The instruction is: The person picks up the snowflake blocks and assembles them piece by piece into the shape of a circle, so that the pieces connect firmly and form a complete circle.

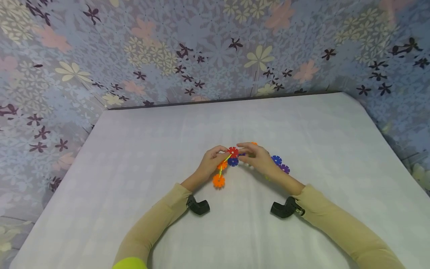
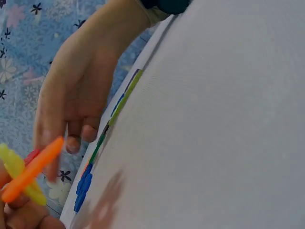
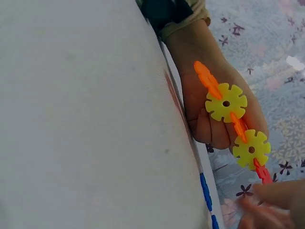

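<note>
Linking looks partly done: mid-frame, the left hand [image 1: 209, 161] grips a five-disc chain [image 1: 222, 165], the right hand [image 1: 258, 158] relaxed, empty; loose discs [image 1: 276, 160] remain rightward.

The disc chain [image 1: 222, 165] ends between left fingers [image 1: 218, 150] and right fingers [image 1: 247, 145], other discs [image 1: 277, 160] lying farther right on the table [image 1: 151, 149].

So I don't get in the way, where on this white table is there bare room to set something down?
Bare tabletop lies between left sleeve and left edge, between right sleeve and right edge, and along the far side, before the flowered backdrop. It's crowded mid-table, around the left hand, disc chain, right hand and the other discs beside it.
</note>
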`<action>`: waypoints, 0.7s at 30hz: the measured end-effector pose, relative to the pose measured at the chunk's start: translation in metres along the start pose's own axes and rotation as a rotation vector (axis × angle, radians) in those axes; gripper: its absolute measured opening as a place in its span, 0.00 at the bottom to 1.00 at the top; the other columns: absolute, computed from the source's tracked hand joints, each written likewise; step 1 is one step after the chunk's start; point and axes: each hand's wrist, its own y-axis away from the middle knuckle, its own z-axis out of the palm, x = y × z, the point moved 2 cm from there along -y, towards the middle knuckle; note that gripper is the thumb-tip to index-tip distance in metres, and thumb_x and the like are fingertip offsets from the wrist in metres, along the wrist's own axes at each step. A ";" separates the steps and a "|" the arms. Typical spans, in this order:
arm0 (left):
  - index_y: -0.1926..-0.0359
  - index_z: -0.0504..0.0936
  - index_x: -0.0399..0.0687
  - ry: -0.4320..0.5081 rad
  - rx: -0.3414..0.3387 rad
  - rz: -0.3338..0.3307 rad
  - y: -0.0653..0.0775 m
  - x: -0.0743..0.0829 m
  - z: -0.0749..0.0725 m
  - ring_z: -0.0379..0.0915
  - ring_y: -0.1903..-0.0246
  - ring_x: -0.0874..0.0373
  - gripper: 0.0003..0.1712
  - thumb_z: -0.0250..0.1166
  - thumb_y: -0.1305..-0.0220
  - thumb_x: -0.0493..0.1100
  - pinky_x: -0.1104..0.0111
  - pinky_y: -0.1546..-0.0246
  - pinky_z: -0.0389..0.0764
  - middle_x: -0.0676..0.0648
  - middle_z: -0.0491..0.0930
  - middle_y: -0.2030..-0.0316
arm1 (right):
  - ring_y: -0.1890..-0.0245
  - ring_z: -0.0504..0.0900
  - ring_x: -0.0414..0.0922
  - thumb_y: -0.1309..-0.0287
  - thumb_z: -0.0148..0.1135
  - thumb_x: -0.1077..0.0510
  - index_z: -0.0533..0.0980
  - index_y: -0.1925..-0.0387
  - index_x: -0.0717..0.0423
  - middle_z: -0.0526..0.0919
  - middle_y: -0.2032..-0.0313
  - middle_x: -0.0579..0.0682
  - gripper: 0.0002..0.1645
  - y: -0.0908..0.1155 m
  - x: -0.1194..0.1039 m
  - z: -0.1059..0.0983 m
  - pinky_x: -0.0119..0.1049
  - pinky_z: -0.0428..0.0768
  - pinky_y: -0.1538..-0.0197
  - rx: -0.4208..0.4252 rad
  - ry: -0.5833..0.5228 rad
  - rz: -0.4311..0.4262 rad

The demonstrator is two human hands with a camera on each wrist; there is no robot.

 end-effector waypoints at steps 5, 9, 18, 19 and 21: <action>0.63 0.73 0.25 0.083 0.089 0.038 -0.008 -0.020 -0.005 0.63 0.84 0.64 0.10 0.54 0.38 0.33 0.75 0.82 0.66 0.51 0.73 0.82 | 0.67 0.66 0.48 0.49 0.60 0.64 0.74 0.51 0.60 0.77 0.65 0.52 0.20 0.005 -0.002 0.009 0.39 0.68 0.67 -0.109 0.516 -0.229; 0.64 0.73 0.24 0.111 0.102 0.067 -0.010 -0.027 -0.007 0.64 0.80 0.65 0.10 0.55 0.39 0.33 0.76 0.78 0.67 0.50 0.74 0.78 | 0.74 0.61 0.44 0.52 0.65 0.63 0.80 0.62 0.55 0.81 0.70 0.46 0.12 0.006 -0.002 0.014 0.34 0.63 0.72 -0.103 0.686 -0.459; 0.70 0.77 0.30 0.168 0.120 0.060 -0.011 -0.030 -0.008 0.66 0.75 0.62 0.08 0.57 0.42 0.34 0.75 0.74 0.68 0.50 0.75 0.74 | 0.67 0.77 0.46 0.50 0.60 0.70 0.79 0.64 0.62 0.81 0.67 0.52 0.09 0.007 -0.007 0.010 0.36 0.74 0.61 -0.135 0.685 -0.579; 0.71 0.77 0.30 0.164 0.127 0.056 -0.011 -0.030 -0.008 0.66 0.75 0.62 0.08 0.57 0.42 0.34 0.75 0.74 0.68 0.50 0.75 0.75 | 0.67 0.78 0.46 0.49 0.58 0.70 0.78 0.63 0.63 0.81 0.67 0.53 0.10 0.006 -0.007 0.008 0.37 0.75 0.61 -0.123 0.681 -0.559; 0.70 0.77 0.28 0.147 0.137 0.049 -0.011 -0.030 -0.008 0.66 0.76 0.63 0.08 0.57 0.42 0.34 0.75 0.75 0.67 0.51 0.76 0.75 | 0.69 0.78 0.45 0.48 0.56 0.71 0.78 0.62 0.64 0.81 0.66 0.54 0.11 0.006 -0.008 0.002 0.37 0.76 0.63 -0.079 0.645 -0.491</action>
